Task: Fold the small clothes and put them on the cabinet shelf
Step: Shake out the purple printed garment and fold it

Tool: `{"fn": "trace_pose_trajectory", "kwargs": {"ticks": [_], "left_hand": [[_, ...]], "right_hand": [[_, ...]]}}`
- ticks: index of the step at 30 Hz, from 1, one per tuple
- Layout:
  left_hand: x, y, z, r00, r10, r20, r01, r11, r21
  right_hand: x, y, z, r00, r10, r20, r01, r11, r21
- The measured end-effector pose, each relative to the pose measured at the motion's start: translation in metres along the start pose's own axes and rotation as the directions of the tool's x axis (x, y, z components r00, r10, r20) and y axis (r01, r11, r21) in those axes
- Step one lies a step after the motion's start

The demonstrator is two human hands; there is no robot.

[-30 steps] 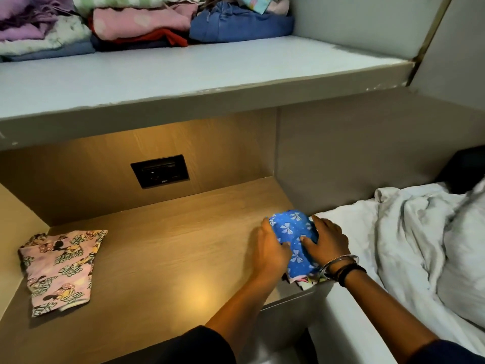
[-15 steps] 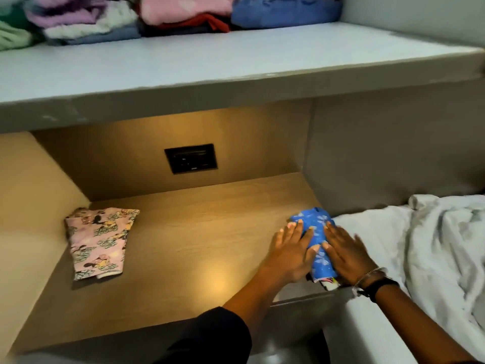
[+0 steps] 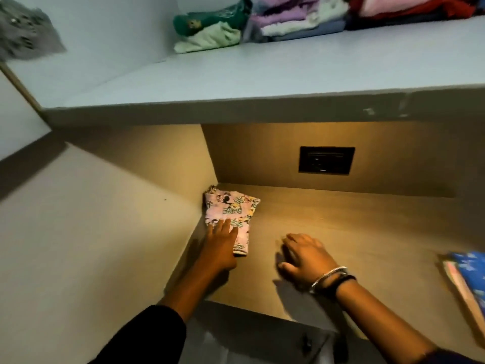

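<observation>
Pink folded garment [image 3: 231,208] runs lengthwise away from the left hand [image 3: 220,245] lying flat on its near end, grip released, while the right hand [image 3: 304,258] hovers empty just beside.

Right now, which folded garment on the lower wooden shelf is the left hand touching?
The pink cartoon-print garment in the left corner; the left hand rests on it. The blue garment lies untouched at the far right.
</observation>
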State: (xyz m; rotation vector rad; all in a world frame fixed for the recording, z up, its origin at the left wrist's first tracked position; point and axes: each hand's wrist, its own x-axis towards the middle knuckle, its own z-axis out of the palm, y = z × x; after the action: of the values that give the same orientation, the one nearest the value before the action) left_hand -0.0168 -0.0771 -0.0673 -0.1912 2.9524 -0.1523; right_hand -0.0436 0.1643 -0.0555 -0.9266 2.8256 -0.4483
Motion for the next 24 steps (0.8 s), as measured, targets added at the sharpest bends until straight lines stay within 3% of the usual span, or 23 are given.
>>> {"fn": "trace_pose_trajectory", "kwargs": {"ticks": [2, 4, 6, 8, 11, 14, 16, 18, 19, 21, 23, 24], "left_hand": [[0.006, -0.026, 0.014, 0.999, -0.001, -0.041, 0.0, 1.0, -0.023], [0.013, -0.04, 0.018, 0.995, -0.046, -0.093, 0.03, 0.985, -0.168], [0.009, -0.038, 0.012, 0.994, -0.099, -0.038, 0.069, 0.876, -0.477], [-0.008, -0.018, 0.009, 1.0, -0.015, 0.0, 0.011, 0.727, -0.687], [-0.045, 0.013, 0.021, 0.983, 0.154, -0.096, -0.177, 0.704, -0.688], [-0.068, 0.024, 0.031, 0.93, 0.346, -0.126, -0.332, 0.636, -0.697], [-0.076, 0.021, 0.025, 0.925, 0.364, -0.107, -0.292, 0.505, -0.812], [-0.075, 0.011, 0.021, 0.945, 0.268, -0.187, -0.291, 0.43, -0.855], [-0.069, 0.004, 0.017, 0.948, 0.211, -0.239, -0.312, 0.463, -0.83], [-0.047, -0.013, 0.003, 0.946, 0.194, -0.26, -0.322, 0.651, -0.687], [-0.015, -0.034, -0.009, 0.957, 0.275, -0.089, -0.287, 0.876, -0.388], [0.001, -0.044, -0.014, 0.957, 0.289, 0.004, -0.281, 0.932, -0.229]], "right_hand": [[0.031, -0.033, 0.021, 0.999, -0.048, 0.02, 0.048, 0.999, 0.013], [0.056, -0.056, 0.035, 0.999, -0.036, 0.023, 0.034, 0.996, 0.081], [0.07, -0.064, 0.043, 1.0, 0.021, -0.016, -0.017, 0.979, 0.201], [0.074, -0.057, 0.043, 0.987, 0.155, -0.051, -0.122, 0.908, 0.4], [0.07, -0.026, 0.037, 0.955, 0.297, -0.019, -0.215, 0.73, 0.649], [0.056, 0.004, 0.023, 0.954, 0.293, 0.072, -0.257, 0.667, 0.699], [0.048, 0.011, 0.013, 0.94, 0.328, 0.094, -0.29, 0.621, 0.728], [0.049, 0.01, 0.008, 0.938, 0.341, 0.062, -0.289, 0.674, 0.68], [0.053, 0.004, 0.005, 0.947, 0.312, 0.084, -0.291, 0.714, 0.637], [0.071, -0.009, 0.007, 0.959, 0.239, 0.153, -0.284, 0.807, 0.519], [0.094, -0.023, 0.014, 0.955, 0.222, 0.196, -0.287, 0.854, 0.434], [0.105, -0.028, 0.018, 0.952, 0.233, 0.199, -0.297, 0.86, 0.415]]}}
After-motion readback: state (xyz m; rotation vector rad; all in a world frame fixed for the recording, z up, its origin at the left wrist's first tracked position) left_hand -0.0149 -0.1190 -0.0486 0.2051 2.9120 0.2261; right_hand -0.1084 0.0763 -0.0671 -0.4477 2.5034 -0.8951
